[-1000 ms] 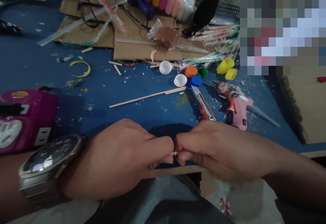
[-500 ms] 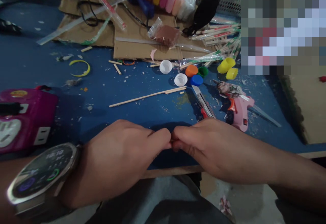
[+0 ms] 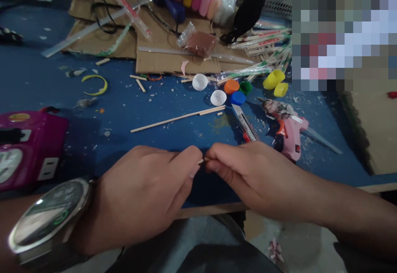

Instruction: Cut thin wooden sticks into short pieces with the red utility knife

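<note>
Near the table's front edge, my left hand (image 3: 149, 190) is closed in a pinch, and a short piece of thin wooden stick (image 3: 201, 161) shows at its fingertips. My right hand (image 3: 248, 173) pinches just beside it, with a bit of the stick at its thumb and forefinger. Both hands' fingertips nearly meet. Beyond them, a long thin stick (image 3: 167, 122) lies on the blue table (image 3: 118, 99), with a shorter stick against its right end. A box cutter (image 3: 243, 120) lies just beyond my right hand, its handle partly hidden.
A pink glue gun (image 3: 291, 136) lies at right. Bottle caps, including a blue one (image 3: 237, 98), sit mid-table. A magenta box (image 3: 34, 149) stands at left. Behind are cardboard (image 3: 173, 64), wrapped sticks (image 3: 266, 41), brown clay (image 3: 201, 43) and a cable.
My fingertips have shifted slightly up and left and a small gap has opened between them, where pale stick ends now show. My left wrist has turned a little.
</note>
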